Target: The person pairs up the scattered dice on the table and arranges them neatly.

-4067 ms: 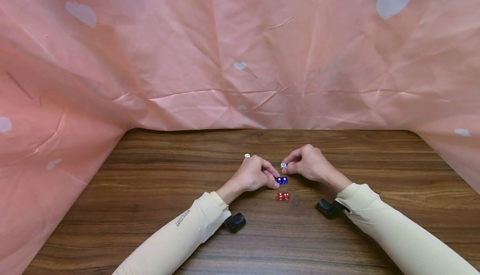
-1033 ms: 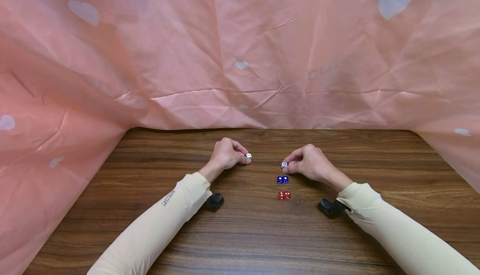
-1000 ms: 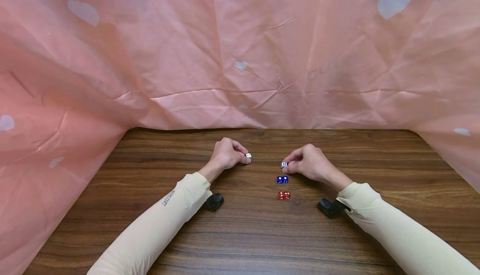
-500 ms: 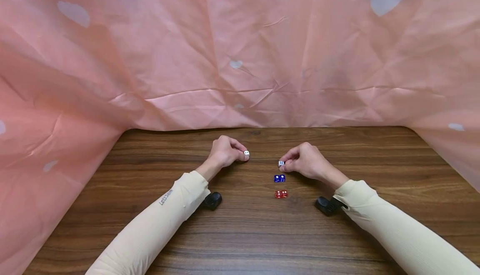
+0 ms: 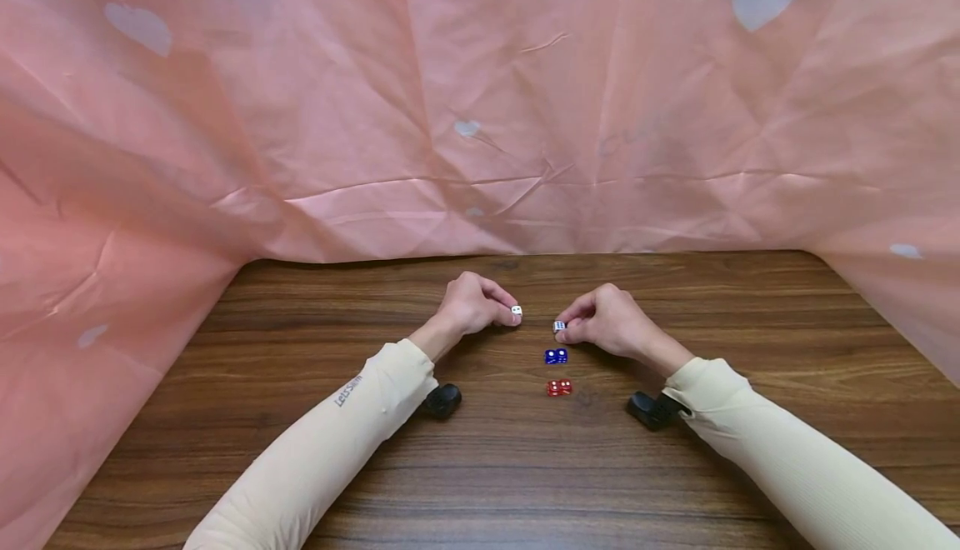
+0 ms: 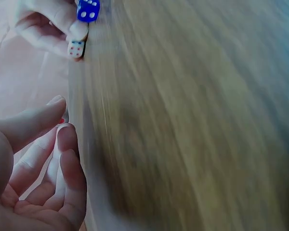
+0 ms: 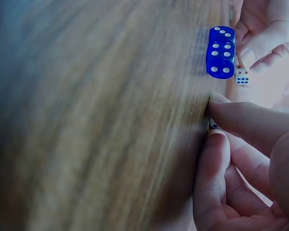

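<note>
My left hand [image 5: 474, 303] pinches a white die [image 5: 517, 311] between thumb and fingertips; in the left wrist view only a sliver of it shows. Across a small gap to the right, my right hand [image 5: 607, 319] holds a second white die [image 5: 559, 327], marked with blue dots, at its fingertips. The right wrist view shows this die mostly covered by the thumb and finger. Just nearer than the right hand's die, two blue dice [image 5: 556, 356] sit side by side on the table. A pair of red dice [image 5: 558, 387], also side by side, lies nearer still, in line with the blue pair.
The dark wood-grain table [image 5: 480, 467] runs back to a pink cloth [image 5: 480, 100] with pale hearts, which also hangs at both sides. Black wrist devices [image 5: 442, 401] are strapped under both cream sleeves.
About four seconds ago my left hand was at the blue dice. It then took the far white die and has now carried it right, toward the right hand, which keeps its place.
</note>
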The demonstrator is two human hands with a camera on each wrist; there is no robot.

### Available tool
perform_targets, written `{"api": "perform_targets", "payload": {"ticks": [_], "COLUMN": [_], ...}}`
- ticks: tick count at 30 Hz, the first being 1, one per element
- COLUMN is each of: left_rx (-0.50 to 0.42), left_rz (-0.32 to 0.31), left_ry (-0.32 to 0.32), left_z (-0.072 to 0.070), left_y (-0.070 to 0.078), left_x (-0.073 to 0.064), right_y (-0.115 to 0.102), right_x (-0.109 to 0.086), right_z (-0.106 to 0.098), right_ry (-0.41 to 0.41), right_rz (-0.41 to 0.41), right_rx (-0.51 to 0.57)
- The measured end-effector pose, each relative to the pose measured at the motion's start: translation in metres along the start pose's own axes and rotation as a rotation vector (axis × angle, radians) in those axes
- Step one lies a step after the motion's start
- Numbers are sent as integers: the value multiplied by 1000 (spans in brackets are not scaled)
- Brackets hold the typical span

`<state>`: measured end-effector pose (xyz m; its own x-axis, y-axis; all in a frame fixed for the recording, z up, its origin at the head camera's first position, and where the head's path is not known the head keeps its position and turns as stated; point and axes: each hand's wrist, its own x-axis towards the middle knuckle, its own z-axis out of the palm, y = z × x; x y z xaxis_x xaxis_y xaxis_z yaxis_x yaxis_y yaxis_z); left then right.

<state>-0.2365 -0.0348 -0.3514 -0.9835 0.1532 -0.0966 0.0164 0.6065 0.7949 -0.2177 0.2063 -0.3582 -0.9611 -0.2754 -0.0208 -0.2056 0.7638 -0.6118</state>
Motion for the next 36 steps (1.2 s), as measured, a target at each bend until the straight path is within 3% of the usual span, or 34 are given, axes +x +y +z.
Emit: {"api": "perform_targets", "payload": {"ticks": [15,36], "left_rx": [61,115], "left_rz": [26,60], "left_ry": [-91,-81], "left_z": [24,33], "left_y": [13,18], "left_x": [1,0], "right_y": [0,-2], "right_x": [1,3], "right_z": [0,-1], "right_ry": [-6,-20], "right_rz": [5,-18], "right_rx": [-2,-11]}}
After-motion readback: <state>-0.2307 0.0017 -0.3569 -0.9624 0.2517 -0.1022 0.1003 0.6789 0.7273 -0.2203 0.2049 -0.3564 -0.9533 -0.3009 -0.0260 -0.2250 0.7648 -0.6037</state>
